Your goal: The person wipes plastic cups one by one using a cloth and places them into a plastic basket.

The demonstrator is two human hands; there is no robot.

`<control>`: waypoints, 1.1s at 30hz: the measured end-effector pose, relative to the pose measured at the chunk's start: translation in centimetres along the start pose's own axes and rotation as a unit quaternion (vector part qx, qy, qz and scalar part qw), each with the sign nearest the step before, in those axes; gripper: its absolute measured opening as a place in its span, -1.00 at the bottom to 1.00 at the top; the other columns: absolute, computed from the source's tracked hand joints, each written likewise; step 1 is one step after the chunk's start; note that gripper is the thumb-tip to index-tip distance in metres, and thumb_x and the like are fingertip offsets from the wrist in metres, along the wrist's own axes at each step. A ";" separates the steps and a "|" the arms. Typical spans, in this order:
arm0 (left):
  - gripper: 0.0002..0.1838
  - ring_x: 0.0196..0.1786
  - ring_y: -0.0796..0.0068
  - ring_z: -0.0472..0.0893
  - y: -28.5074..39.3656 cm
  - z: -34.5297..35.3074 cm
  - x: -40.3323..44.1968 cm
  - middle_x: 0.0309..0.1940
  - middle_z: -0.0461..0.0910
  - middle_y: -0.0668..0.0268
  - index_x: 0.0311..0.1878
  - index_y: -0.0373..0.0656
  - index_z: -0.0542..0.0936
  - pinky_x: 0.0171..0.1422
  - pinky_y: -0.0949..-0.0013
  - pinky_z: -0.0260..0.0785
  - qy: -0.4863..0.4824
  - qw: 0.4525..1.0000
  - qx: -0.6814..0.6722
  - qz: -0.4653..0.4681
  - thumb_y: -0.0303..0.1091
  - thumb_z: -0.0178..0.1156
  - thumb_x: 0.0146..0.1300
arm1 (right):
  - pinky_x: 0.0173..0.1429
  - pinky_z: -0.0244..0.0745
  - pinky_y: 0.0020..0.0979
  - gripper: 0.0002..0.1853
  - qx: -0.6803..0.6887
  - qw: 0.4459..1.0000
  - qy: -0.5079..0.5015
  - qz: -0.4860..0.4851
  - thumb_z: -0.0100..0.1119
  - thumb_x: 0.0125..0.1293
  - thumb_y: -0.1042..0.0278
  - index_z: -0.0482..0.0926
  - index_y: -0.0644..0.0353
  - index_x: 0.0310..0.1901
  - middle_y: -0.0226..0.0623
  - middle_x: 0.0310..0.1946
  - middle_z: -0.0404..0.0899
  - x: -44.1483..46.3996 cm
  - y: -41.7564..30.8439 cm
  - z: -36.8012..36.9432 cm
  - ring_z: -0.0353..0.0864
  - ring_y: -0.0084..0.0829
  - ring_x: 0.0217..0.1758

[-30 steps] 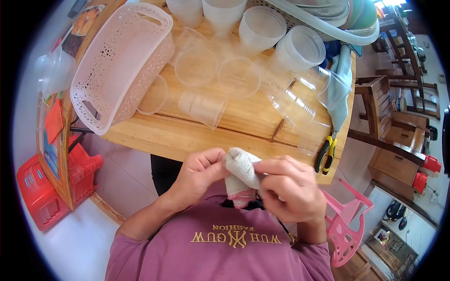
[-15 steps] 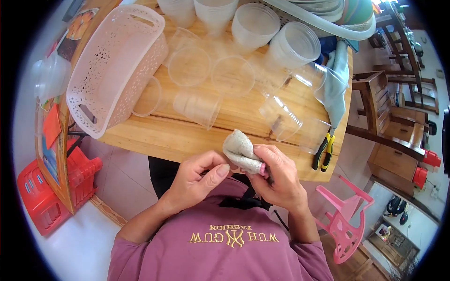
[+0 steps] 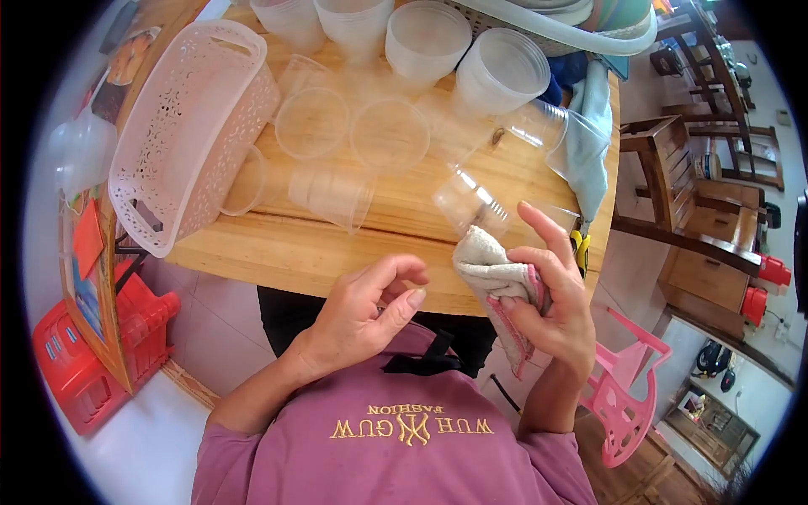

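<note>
My right hand (image 3: 555,307) grips a folded greyish-white cloth (image 3: 486,268) with a pink edge, just over the table's near edge. Its index finger points out past the cloth, close to a clear plastic cup (image 3: 471,202) lying on its side. Part of another cup is hidden behind that hand. My left hand (image 3: 364,310) is in front of my body, fingers half curled and thumb apart, holding nothing. Beyond it a clear cup (image 3: 332,197) lies on its side on the wooden table (image 3: 252,252).
A pink perforated basket (image 3: 198,135) stands at the table's left. Stacked clear plastic tubs (image 3: 503,71) line the back, beside a white-rimmed basket (image 3: 581,38). A light-blue cloth (image 3: 592,143) and yellow-black pliers (image 3: 581,246) lie at the right. A pink plastic chair (image 3: 627,387) is on the floor.
My right hand has moved right and forward with the cloth, which now hangs lower and shows more of its pink edge. My left hand has shifted slightly right and away from the cloth.
</note>
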State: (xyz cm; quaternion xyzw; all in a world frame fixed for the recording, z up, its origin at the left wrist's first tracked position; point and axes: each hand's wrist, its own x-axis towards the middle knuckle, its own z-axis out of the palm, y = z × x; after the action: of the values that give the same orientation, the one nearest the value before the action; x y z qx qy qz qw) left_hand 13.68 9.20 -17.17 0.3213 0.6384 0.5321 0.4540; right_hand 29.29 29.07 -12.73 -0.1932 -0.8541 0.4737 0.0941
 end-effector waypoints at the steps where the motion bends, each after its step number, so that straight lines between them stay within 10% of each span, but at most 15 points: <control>1: -0.66 -0.14 0.50 0.58 0.1 0.0 0.2 -0.10 0.60 0.21 0.19 -0.27 0.41 -0.02 0.42 0.46 -0.011 0.999 -0.034 -0.031 -0.35 0.13 0.43 | 0.37 0.24 -0.28 -0.52 0.001 1.000 -0.001 -0.002 0.17 -0.16 0.62 0.57 0.30 -0.06 0.10 0.34 0.32 0.2 0.1 0.1 0.34 -0.13 0.40; 11: -0.30 -0.04 0.46 0.57 -0.8 0.6 1.8 0.03 0.52 0.19 0.56 -0.14 -0.06 0.12 0.36 0.48 0.015 0.987 -0.152 -0.047 -0.38 0.02 0.48 | 0.07 0.51 -0.31 -0.58 0.001 0.999 -0.051 -0.014 0.22 -0.07 0.69 0.52 0.30 -0.07 0.03 0.26 0.41 0.8 0.0 0.8 0.56 -0.07 0.14; 33: -0.67 -0.35 0.67 0.56 -1.2 0.5 0.8 -0.21 0.54 0.29 0.00 -0.25 0.36 -0.25 0.56 0.47 0.106 0.969 -0.198 -0.107 -0.26 0.24 0.39 | -0.04 0.52 -0.35 -0.52 0.150 0.984 -0.083 -0.048 -0.04 -0.29 0.73 0.51 0.33 -0.17 -0.07 -0.01 0.60 -0.1 1.4 1.1 0.63 -0.19 -0.09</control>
State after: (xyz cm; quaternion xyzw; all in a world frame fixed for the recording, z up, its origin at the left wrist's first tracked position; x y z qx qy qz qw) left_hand 13.89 9.84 -18.54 0.0969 0.5956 0.6271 0.4926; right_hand 29.31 28.79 -14.50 -0.0955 -0.7865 0.6057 0.0733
